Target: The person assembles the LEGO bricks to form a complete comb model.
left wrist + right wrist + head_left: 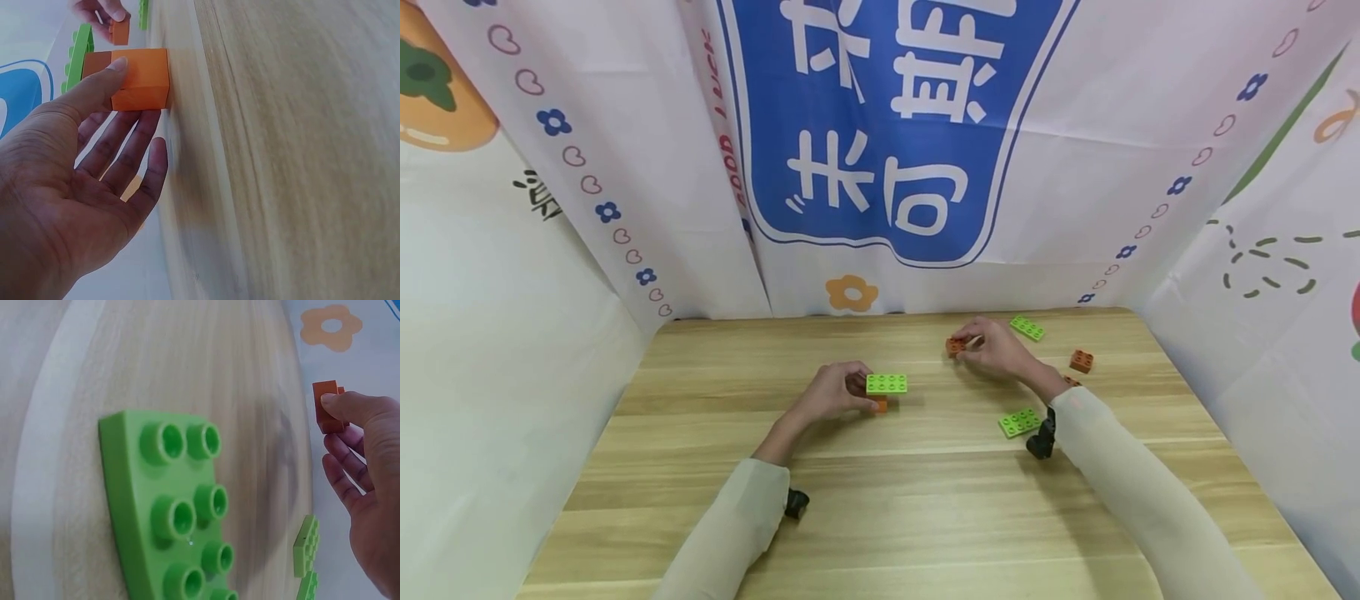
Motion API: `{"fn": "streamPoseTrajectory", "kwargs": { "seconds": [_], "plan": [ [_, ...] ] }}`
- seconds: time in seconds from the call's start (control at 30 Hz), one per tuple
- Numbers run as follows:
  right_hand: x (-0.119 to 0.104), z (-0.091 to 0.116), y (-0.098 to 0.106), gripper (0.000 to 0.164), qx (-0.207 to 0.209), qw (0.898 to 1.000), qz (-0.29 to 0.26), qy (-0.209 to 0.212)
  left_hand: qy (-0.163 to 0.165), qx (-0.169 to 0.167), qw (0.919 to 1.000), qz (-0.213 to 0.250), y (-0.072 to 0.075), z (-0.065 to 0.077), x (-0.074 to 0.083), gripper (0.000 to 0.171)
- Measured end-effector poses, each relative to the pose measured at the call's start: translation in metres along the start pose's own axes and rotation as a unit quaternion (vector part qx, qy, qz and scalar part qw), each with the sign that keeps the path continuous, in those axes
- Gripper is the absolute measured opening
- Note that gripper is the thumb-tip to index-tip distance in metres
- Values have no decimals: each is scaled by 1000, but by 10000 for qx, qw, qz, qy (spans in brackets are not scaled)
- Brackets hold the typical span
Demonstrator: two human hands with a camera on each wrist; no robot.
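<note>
A small stack of toy building bricks is in my left hand, thumb on one side and fingers on the other. An orange brick forms its bottom, a brown brick comes above that, and a bright green plate with round studs tops it. The stack is upright at the table surface; I cannot tell whether it touches. Farther back and to the right, my right hand pinches a reddish-brown brick between thumb and fingers, apart from the stack.
On the wooden table, a green plate lies beside the right wrist and another green plate near the back edge. A brown brick sits at the right; another brown brick is partly hidden by the forearm. Printed cloth surrounds the table.
</note>
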State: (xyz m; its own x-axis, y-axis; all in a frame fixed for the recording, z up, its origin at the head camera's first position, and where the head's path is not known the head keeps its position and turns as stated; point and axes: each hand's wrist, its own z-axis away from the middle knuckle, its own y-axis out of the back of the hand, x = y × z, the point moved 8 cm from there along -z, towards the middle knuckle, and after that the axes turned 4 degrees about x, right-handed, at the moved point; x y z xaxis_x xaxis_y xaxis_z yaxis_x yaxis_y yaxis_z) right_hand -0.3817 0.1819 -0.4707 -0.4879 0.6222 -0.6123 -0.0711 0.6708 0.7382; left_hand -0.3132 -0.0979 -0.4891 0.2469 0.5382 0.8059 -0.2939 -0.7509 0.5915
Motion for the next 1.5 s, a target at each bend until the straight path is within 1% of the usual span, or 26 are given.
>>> {"fn": "streamPoseTrajectory", "kwargs": {
  "seconds": [0.1, 0.37, 0.53, 0.77, 0.9, 1.13, 1.23, 1.33, 1.4, 1.5],
  "plan": [
    [-6, 1, 1, 35, 20, 9999, 2, 126, 37, -4, 10000, 17, 0, 1, 0, 36],
    [-26, 2, 4, 35, 68, 9993, -6, 376, -17, 28, 10000, 62, 0, 0, -2, 36],
    [-36, 3, 4, 35, 52, 9985, 128, 532, -5, 18, 9999, 129, -1, 1, -3, 36],
    [-54, 3, 2, 35, 4, 9963, -40, 855, -42, 18, 9999, 163, -2, 0, -4, 36],
    [-63, 3, 1, 33, 20, 9943, -92, 1060, 7, 1, 9999, 117, -1, -1, -4, 35],
    [-72, 3, -3, 34, -4, 9939, -182, 1089, 56, -13, 10000, -15, -1, -2, -5, 31],
    [-79, 3, -4, 34, 10, 9924, -200, 1214, 41, -5, 10000, 0, -1, -2, -4, 30],
    [-86, 4, -6, 34, 45, 9907, -108, 1354, 46, 7, 10000, 35, 0, -2, -3, 29],
    [-90, 4, -8, 34, 61, 9900, -37, 1411, 25, 7, 10000, 47, 0, -2, -3, 29],
    [-93, 4, -11, 34, 44, 9896, -85, 1435, 29, 6, 10000, 48, -1, -3, -4, 29]
  ]
}}
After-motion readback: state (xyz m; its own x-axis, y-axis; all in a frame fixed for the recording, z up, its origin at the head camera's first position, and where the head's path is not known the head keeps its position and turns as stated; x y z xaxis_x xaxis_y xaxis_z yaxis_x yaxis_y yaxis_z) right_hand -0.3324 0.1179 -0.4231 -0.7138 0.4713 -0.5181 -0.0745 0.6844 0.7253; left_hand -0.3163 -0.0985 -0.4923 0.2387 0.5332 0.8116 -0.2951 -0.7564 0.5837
